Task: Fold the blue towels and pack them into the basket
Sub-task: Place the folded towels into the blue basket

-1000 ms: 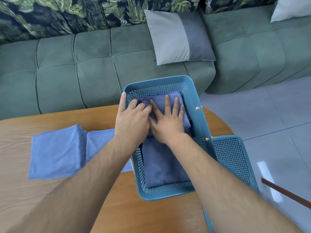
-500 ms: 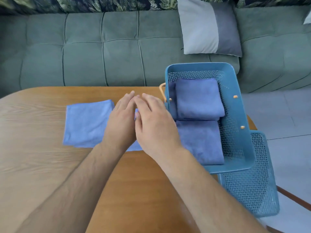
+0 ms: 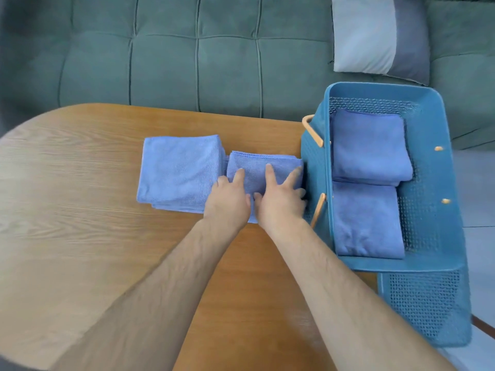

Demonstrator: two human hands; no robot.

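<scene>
1. While both hands lie on a folded blue towel (image 3: 265, 166), that towel sits flat on the wooden worktop (image 3: 80, 204), with its right edge just beside the blue basket (image 3: 385, 88).
2. Right hand (image 3: 281, 204): fingers (image 3: 269, 172) straight and spread apart, pressing on the cloth.
3. Left hand (image 3: 227, 202): one finger lies straight on the cloth and the rest are bent at the towel's left edge; whether they pinch it cannot be told.
4. A stack of folded blue towels (image 3: 179, 172) lies to the left, touching the handled towel.
5. Basket contents: two folded towels, the far towel (image 3: 369, 145) overlapping the far edge of the near towel (image 3: 367, 220).
6. The basket's left wall carries a tan handle (image 3: 313, 135).
7. A second perforated blue basket (image 3: 428, 311) sits lower, past the worktop's right edge.
8. A green sofa (image 3: 187, 62) with a grey cushion (image 3: 375, 36) stands behind.
</scene>
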